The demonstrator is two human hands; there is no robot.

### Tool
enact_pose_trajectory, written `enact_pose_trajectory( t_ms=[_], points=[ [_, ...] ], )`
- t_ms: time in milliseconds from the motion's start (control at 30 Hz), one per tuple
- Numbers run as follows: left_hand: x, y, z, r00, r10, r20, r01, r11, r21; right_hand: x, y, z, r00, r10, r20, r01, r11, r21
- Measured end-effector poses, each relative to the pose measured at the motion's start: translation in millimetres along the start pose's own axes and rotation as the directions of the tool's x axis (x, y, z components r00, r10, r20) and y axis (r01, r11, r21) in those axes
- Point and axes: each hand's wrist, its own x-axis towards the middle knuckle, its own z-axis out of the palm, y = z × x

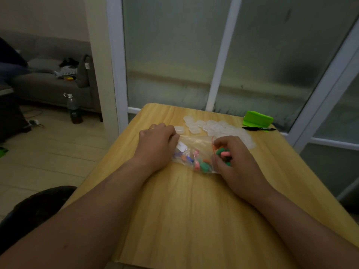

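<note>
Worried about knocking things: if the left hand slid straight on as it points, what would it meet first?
Probably the lone clear case just past the knuckles of the left hand, though depth is unclear.

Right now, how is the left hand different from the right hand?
The left hand holds down the left end of the clear plastic bag; the right hand is at its red-edged opening. The left hand holds only the bag; the right hand grips green and pink foam pieces. The left hand wears a gold ring; the right hand shows none. Both rest on the wooden table.
</note>
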Motion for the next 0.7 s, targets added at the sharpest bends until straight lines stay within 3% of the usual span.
enact_pose_trajectory(
  t_ms=[267,500,700],
  points=[
    [0.0,-1.2,-0.1,0.995,0.045,-0.095,-0.050,0.998,-0.050,-6.3,8.3,-6.4,0.999,-0.028,0.032,0.033,0.987,-0.154],
    [-2.1,-1.7,-3.0,0.985,0.036,-0.169,-0.043,0.998,-0.038,-4.9,10.5,-4.5,0.998,0.054,0.026,-0.050,0.990,-0.131],
    [-3.5,-6.9,-8.1,0.980,-0.007,-0.198,0.002,1.000,-0.027,12.9,1.0,16.7,0.995,0.014,0.101,0.009,0.974,-0.225]
  ],
)
